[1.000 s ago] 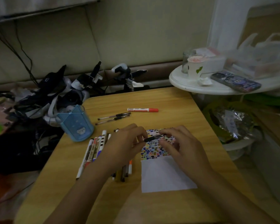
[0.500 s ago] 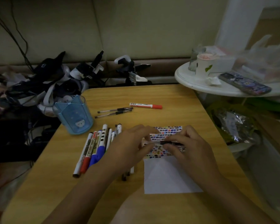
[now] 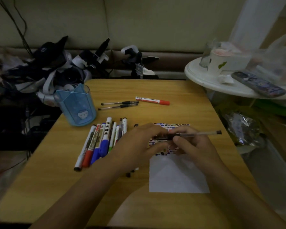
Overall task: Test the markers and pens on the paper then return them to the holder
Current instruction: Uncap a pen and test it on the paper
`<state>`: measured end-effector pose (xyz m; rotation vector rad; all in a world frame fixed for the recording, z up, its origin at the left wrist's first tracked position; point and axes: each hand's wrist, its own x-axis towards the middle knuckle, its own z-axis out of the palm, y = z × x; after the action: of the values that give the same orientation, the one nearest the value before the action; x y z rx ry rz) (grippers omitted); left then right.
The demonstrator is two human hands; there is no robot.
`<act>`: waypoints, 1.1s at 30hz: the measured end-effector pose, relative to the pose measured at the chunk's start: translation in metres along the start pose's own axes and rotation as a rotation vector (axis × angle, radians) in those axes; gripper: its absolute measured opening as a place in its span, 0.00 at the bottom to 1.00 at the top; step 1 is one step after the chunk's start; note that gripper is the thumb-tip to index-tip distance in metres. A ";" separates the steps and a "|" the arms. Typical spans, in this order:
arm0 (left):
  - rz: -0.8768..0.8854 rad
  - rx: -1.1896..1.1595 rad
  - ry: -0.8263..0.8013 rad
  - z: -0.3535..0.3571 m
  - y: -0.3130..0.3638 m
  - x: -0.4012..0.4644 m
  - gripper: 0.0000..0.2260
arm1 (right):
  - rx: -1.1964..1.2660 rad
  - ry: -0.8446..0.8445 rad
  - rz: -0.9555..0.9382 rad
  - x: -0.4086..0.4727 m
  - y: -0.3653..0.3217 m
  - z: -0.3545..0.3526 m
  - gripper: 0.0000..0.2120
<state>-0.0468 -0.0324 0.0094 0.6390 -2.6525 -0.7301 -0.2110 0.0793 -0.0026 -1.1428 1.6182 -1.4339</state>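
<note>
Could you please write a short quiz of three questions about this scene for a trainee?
1. True or false: the holder stands upright.
2. Which hand grips the pen by its clear barrel? A left B right
3. Fill in: the red marker lies on the ___.

Key: 1 true; 2 B; 3 table.

You see a tan wood-grain tabletop (image 3: pixel 180 95), a white paper (image 3: pixel 177 176) with rows of small dashes in many colours at its top, a light blue holder (image 3: pixel 76 106) with a pale cartoon face, a white marker (image 3: pixel 152 100) with a red cap, and a clear pen (image 3: pixel 196 134) with a black end
</note>
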 end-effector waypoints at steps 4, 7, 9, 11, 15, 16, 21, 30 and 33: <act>-0.009 -0.048 -0.012 0.002 0.001 0.004 0.07 | 0.096 0.021 0.011 -0.001 -0.002 0.004 0.10; 0.038 -0.042 -0.050 0.004 0.003 0.005 0.07 | 0.112 0.037 -0.003 -0.001 -0.002 0.003 0.07; 0.058 -0.061 -0.078 0.007 0.006 0.004 0.05 | 0.124 0.043 -0.019 0.000 -0.002 0.003 0.09; 0.048 -0.102 -0.098 0.011 0.009 0.003 0.04 | 0.082 0.043 -0.040 0.000 -0.001 0.003 0.11; 0.056 -0.065 -0.112 0.015 0.009 0.005 0.11 | 0.021 0.012 -0.045 -0.002 0.002 0.003 0.15; 0.061 -0.050 -0.114 0.015 0.008 0.006 0.12 | 0.007 0.005 -0.050 -0.003 0.002 0.003 0.16; 0.045 -0.060 -0.150 0.019 0.008 0.006 0.06 | -0.014 -0.002 -0.057 -0.005 0.004 0.003 0.14; 0.113 -0.105 -0.110 0.021 0.008 0.006 0.12 | 0.047 -0.059 -0.058 -0.006 0.005 0.000 0.15; 0.131 -0.105 -0.090 0.019 0.010 0.008 0.11 | 0.071 -0.067 -0.053 -0.006 0.005 -0.001 0.15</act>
<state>-0.0648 -0.0208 0.0005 0.4087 -2.6853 -0.8719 -0.2103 0.0853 -0.0074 -1.1877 1.4899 -1.4592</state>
